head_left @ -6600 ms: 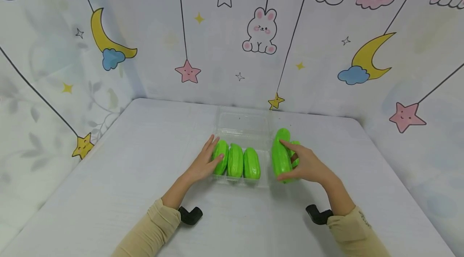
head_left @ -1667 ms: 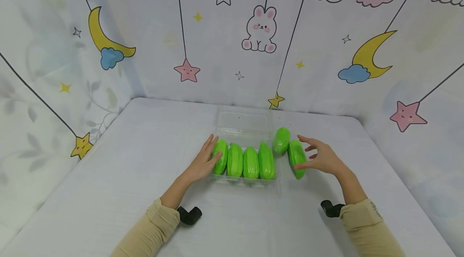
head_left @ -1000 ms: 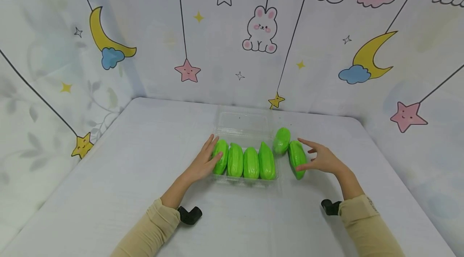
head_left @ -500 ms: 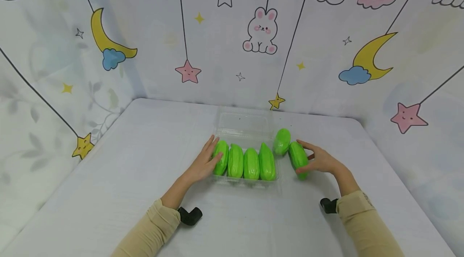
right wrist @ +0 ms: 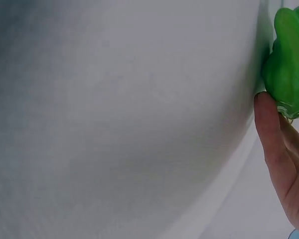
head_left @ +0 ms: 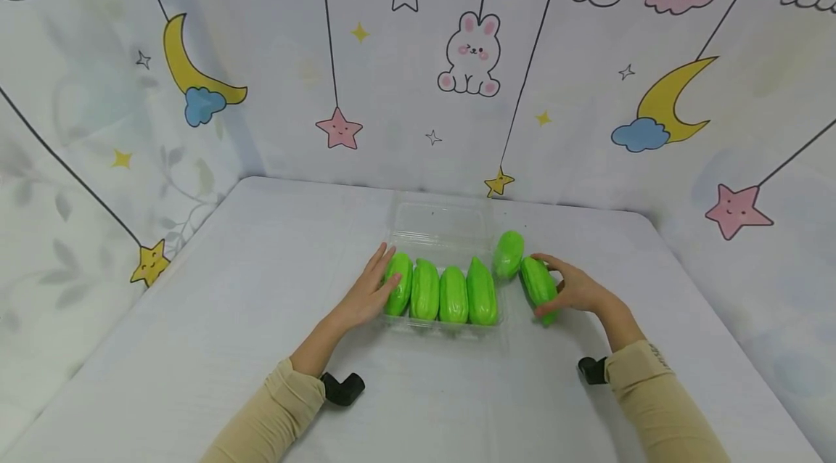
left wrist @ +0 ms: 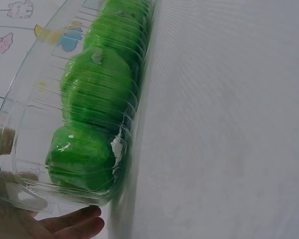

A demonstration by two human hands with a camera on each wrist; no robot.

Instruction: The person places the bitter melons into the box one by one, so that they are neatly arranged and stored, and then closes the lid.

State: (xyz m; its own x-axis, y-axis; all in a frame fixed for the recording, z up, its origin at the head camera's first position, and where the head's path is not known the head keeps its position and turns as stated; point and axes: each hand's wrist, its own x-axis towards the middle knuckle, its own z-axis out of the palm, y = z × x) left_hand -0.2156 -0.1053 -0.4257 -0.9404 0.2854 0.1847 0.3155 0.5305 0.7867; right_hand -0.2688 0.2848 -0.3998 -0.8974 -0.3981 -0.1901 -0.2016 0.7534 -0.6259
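A clear plastic clamshell box (head_left: 437, 220) lies with its lid folded back. Side by side in it sit several bright green cucumber-shaped vegetables (head_left: 425, 290), glossy as if wrapped. At the box's left end rests my left hand (head_left: 364, 294), fingers fairly straight; the left wrist view has its fingers (left wrist: 84, 226) beside the ribbed plastic wall. Right of the box, my right hand (head_left: 578, 290) holds another green cucumber-shaped vegetable (head_left: 538, 280) lengthwise between thumb and fingers. In the right wrist view that vegetable (right wrist: 291, 62) shows only in part, a finger against its end.
One more green vegetable (head_left: 508, 254) lies just off the box's back right corner, close to the held one. A white cloth covers the table (head_left: 294, 231). Behind it hangs a patterned cloth backdrop (head_left: 392, 71). Black wrist mounts (head_left: 342, 389) sit at both sleeves.
The vegetable held earlier in my right hand now lies at the box's right end. My right hand moved right, then closed round another vegetable, which has shifted slightly. My left hand stayed put.
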